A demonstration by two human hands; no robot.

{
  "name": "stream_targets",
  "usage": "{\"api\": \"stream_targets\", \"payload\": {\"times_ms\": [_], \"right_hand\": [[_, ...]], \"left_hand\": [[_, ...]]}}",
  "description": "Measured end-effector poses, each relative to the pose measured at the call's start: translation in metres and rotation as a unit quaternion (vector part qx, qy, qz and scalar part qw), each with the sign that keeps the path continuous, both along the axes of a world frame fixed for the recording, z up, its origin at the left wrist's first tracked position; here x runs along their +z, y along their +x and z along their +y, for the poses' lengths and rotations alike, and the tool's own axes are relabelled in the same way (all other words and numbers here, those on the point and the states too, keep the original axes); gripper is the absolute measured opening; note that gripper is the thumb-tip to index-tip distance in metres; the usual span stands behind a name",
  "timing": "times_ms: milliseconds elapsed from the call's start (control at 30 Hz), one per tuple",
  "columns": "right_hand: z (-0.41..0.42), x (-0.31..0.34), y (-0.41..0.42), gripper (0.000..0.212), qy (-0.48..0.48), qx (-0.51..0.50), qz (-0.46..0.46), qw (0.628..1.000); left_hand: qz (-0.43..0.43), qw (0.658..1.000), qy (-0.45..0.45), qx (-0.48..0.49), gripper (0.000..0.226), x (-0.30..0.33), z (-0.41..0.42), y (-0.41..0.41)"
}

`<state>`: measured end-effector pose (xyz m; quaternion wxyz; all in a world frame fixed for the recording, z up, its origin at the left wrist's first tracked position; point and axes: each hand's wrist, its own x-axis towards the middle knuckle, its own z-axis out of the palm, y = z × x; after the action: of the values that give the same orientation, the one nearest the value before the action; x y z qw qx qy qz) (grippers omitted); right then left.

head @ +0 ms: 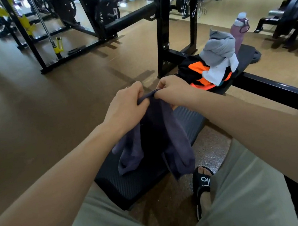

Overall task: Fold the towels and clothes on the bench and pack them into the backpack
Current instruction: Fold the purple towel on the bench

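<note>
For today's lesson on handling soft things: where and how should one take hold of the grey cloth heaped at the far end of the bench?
Grip the grey cloth at its raised top fold, coming from above. It sits bunched in a mound on the orange and black bag, with the pink bottle close behind, so a side approach looks crowded.

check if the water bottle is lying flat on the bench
No, the pink water bottle stands upright at the far end of the bench, behind the grey cloth.

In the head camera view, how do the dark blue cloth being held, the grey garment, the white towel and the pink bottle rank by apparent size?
1. dark blue cloth, though it is nearest the camera
2. grey garment
3. white towel and pink bottle: too alike to rank
</note>
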<state>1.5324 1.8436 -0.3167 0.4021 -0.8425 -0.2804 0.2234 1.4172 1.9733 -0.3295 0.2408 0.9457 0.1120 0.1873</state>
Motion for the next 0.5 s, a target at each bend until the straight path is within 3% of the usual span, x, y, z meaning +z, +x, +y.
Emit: {"api": "stream_targets", "payload": {"times_ms": [133,267,367,500], "right_hand": [[0.004,0.001,-0.006,0.013,0.054,-0.067,0.064,0.994],[0.010,0.001,-0.009,0.013,0.083,-0.111,0.064,0.988],[0.014,-0.004,-0.008,0.006,0.099,-0.126,0.057,0.985],[0.013,-0.007,-0.004,0.020,0.095,-0.127,0.067,0.985]], "left_hand": [[-0.015,0.999,0.006,-0.029,0.021,0.000,-0.014,0.000],[-0.011,0.998,0.017,-0.052,0.007,-0.009,-0.028,-0.001],[0.011,1.000,0.006,-0.018,0.010,-0.014,-0.035,0.000],[0.029,0.999,-0.014,0.031,0.024,-0.016,-0.037,0.003]]}}
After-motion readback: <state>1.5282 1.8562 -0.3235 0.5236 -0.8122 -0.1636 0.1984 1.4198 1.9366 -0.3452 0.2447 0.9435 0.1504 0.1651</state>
